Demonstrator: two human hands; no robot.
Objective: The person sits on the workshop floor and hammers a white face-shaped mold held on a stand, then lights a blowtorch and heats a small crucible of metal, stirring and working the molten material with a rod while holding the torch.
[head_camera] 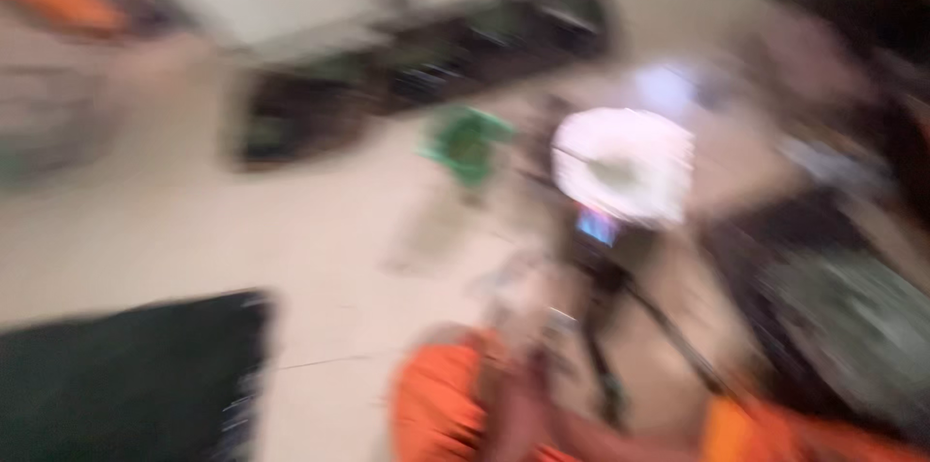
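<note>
Head view: blurred hand (pixel 523 394) below white disc (pixel 625 164)

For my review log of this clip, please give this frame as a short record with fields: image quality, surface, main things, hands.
image quality: heavy motion blur, only coarse shapes and colours readable
surface: pale beige table
main things: bright white round lamp on a dark tripod; green object to its left; long dark tray-like shape behind; dark green-black slab at lower left
hands: orange sleeves at the bottom edge; the hands themselves too blurred to separate, grip cannot be told
other people: none discernible
</note>
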